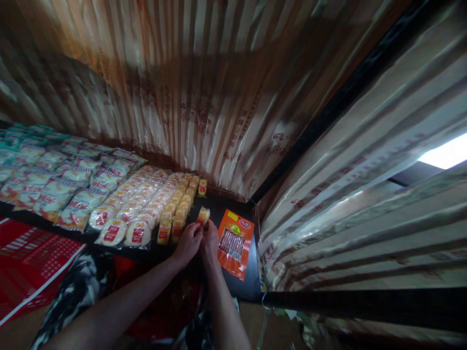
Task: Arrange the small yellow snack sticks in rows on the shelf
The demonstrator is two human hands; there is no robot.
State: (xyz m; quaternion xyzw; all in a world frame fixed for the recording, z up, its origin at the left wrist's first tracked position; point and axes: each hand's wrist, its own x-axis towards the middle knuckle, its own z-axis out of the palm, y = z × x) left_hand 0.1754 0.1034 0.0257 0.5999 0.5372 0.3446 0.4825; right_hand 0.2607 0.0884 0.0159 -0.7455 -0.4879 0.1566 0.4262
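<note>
Both hands, left (188, 243) and right (209, 239), grasp one small, oblong, clear-wrapped yellow cake (203, 215) between the fingertips, above the smooth black shelf (212, 201), between rows of matching cakes (177, 219) and a flat, glossy orange packet (235, 243).

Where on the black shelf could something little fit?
Behind the orange packet, right of the rows of yellow packs, the black shelf looks bare. A smaller patch is in front of the packet. The left is crowded with round white snacks and bags.
</note>
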